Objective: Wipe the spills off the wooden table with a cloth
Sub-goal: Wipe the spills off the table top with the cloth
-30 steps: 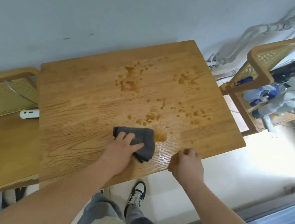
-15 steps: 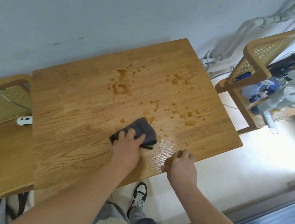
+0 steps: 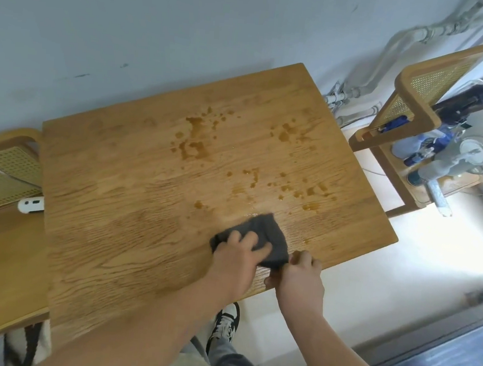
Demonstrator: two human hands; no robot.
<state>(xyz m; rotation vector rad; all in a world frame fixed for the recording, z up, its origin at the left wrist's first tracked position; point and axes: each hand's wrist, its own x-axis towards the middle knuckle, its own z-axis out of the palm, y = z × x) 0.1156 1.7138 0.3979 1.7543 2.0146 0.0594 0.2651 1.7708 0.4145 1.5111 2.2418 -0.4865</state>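
Note:
A square wooden table point(image 3: 121, 207) fills the middle of the head view. Brown spills point(image 3: 194, 145) lie in several patches over its far and right parts, with more drops point(image 3: 309, 206) near the right edge. A dark grey cloth point(image 3: 270, 235) lies flat near the front edge. My left hand point(image 3: 236, 258) presses down on the cloth's near left part with fingers spread. My right hand point(image 3: 299, 271) is curled at the front edge, touching the cloth's right corner. A wet sheen marks the wood just beyond the cloth.
A wooden chair with a cane back point(image 3: 4, 179) stands at the left, a white remote point(image 3: 31, 205) on its seat. Another chair point(image 3: 417, 90) at the right holds bottles and a small fan point(image 3: 470, 153). Grey wall behind; pipes at the back right.
My left hand has slid the cloth to the right along the front edge, over the puddle there. The cloth now meets my right hand, which stayed at the edge.

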